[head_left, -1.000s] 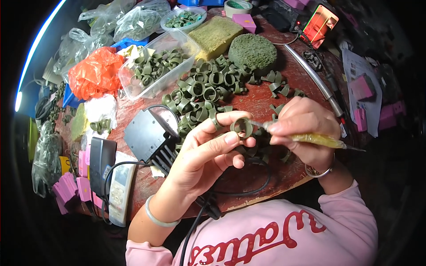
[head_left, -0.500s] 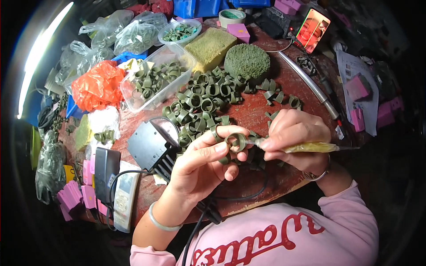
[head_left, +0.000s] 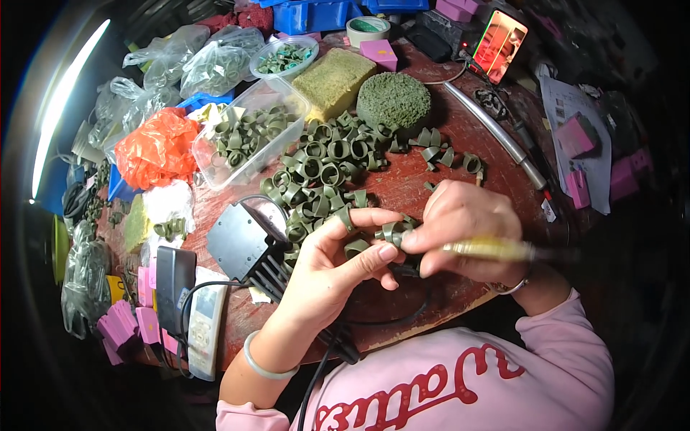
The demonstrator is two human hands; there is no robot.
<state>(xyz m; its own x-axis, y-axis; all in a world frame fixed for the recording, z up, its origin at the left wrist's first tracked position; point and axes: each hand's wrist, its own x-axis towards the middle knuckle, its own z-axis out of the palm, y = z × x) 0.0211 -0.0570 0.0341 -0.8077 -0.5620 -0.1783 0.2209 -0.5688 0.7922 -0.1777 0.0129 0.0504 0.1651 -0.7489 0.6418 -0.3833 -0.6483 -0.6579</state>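
Note:
My left hand [head_left: 334, 262] pinches a dark green ring [head_left: 394, 233] between thumb and forefinger. Another green ring [head_left: 344, 218] is around a finger of the same hand, and one more [head_left: 356, 248] sits among the fingers. Close on the right, my right hand [head_left: 467, 226] is closed round a slim yellow tool [head_left: 492, 249], smeared by motion. Its thumb and fingertips meet the pinched ring; the tool's front end is hidden behind them. Beyond both hands spreads a heap of similar rings [head_left: 330, 172].
A clear plastic box [head_left: 277, 154] of rings stands at the left of the heap. Behind are a sponge block [head_left: 334, 82] and a round green pad [head_left: 394, 100]. A metal rod [head_left: 496, 136] lies to the right. Near my left arm are a black device [head_left: 244, 237] and cables.
The pinched ring has turned from showing its opening to showing its side. My right hand has shifted left against it, and the yellow tool has swung, its tip no longer visible at the ring.

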